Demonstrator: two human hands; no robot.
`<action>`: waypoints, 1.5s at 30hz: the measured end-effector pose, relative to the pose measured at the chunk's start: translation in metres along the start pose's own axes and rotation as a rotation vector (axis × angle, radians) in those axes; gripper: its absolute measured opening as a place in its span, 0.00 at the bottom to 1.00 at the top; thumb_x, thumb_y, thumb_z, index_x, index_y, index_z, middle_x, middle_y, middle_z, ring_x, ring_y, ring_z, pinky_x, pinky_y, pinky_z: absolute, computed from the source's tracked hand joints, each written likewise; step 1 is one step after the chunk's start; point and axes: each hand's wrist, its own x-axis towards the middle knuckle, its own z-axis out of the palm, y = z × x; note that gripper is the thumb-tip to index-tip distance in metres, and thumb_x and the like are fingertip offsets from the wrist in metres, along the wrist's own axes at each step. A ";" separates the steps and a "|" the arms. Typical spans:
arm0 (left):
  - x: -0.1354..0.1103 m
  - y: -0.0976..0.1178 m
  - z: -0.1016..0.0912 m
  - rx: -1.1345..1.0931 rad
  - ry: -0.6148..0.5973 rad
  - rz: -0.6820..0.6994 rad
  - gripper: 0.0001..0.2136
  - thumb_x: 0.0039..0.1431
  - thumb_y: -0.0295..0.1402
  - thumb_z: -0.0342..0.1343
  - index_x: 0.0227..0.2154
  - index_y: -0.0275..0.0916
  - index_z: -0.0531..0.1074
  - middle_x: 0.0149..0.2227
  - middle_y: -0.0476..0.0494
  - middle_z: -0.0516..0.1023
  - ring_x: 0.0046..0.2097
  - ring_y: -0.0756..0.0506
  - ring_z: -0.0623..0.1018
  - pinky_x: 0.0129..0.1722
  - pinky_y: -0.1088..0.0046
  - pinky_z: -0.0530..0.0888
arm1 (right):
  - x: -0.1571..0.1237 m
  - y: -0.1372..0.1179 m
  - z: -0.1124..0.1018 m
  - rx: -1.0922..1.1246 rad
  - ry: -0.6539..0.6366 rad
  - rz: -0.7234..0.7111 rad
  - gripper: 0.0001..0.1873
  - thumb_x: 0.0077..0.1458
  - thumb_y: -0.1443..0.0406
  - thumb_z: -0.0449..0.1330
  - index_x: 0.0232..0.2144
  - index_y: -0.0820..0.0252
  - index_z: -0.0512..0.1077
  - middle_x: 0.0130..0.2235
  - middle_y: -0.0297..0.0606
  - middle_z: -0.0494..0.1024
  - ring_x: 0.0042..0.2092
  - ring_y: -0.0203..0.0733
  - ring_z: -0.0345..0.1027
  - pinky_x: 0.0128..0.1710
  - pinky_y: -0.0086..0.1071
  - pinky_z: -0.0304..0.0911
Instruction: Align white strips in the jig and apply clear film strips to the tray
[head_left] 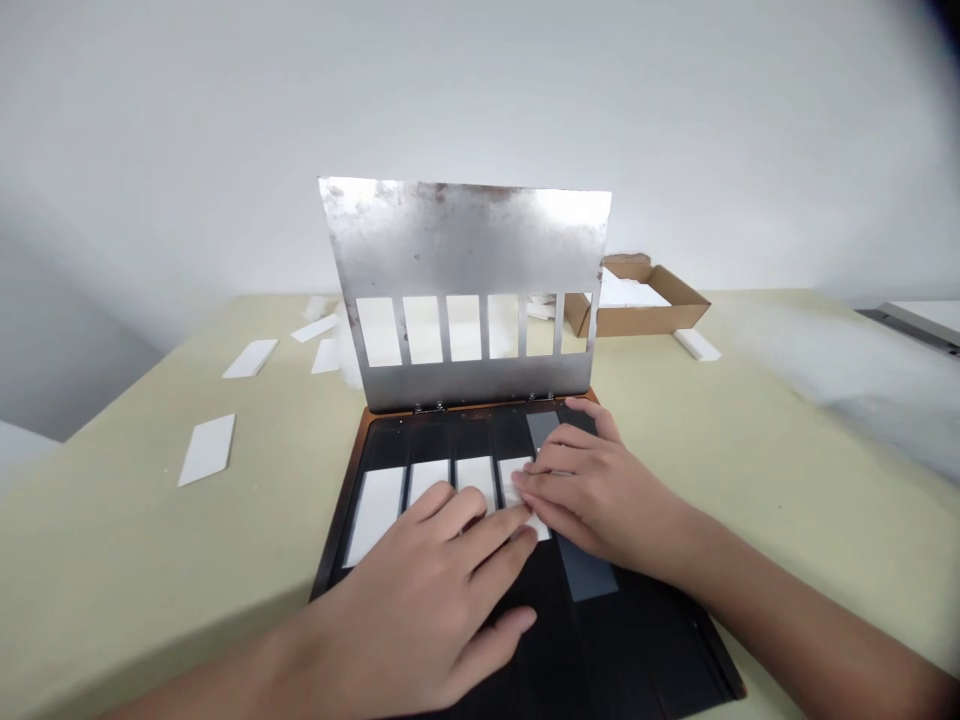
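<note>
Left hand (442,580) and right hand (600,490) meet, unclenched, over a flat white oblong card (511,467) before the blotchy metal plate (465,245)!

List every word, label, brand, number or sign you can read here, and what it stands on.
None: no legible text anywhere.
The upright metal plate shows only blotches.
The white strips, black base and cardboard box show no lettering.

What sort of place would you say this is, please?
Probably a small workshop or hand-assembly bench: a metal plate with cut-out windows stands hinged to a black board, white pieces lie in a row on the board, and an open cardboard box sits behind.
</note>
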 end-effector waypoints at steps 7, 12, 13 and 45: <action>-0.001 -0.001 0.001 0.016 -0.007 0.044 0.20 0.71 0.41 0.55 0.58 0.33 0.73 0.48 0.40 0.80 0.43 0.41 0.72 0.45 0.58 0.64 | 0.001 0.000 -0.001 -0.047 0.003 -0.026 0.07 0.67 0.66 0.60 0.41 0.57 0.79 0.33 0.32 0.81 0.42 0.42 0.69 0.69 0.55 0.39; -0.001 -0.001 0.001 -0.010 -0.041 0.023 0.17 0.72 0.38 0.54 0.57 0.35 0.74 0.44 0.43 0.78 0.43 0.40 0.72 0.45 0.59 0.64 | 0.000 0.001 0.002 -0.062 0.009 -0.033 0.07 0.67 0.66 0.60 0.41 0.56 0.79 0.33 0.32 0.80 0.42 0.42 0.69 0.69 0.56 0.39; -0.001 -0.001 0.002 -0.006 -0.038 0.027 0.17 0.72 0.38 0.54 0.57 0.34 0.74 0.44 0.43 0.78 0.43 0.41 0.71 0.45 0.58 0.64 | 0.000 0.001 0.002 -0.060 0.010 -0.032 0.07 0.67 0.66 0.60 0.42 0.56 0.79 0.33 0.31 0.80 0.42 0.42 0.69 0.69 0.56 0.39; 0.001 -0.001 0.000 0.047 -0.039 0.039 0.18 0.72 0.40 0.53 0.55 0.32 0.76 0.46 0.43 0.79 0.42 0.42 0.72 0.46 0.58 0.64 | -0.002 -0.002 -0.001 -0.016 0.003 0.011 0.08 0.67 0.65 0.60 0.43 0.55 0.80 0.36 0.33 0.82 0.44 0.44 0.72 0.70 0.57 0.41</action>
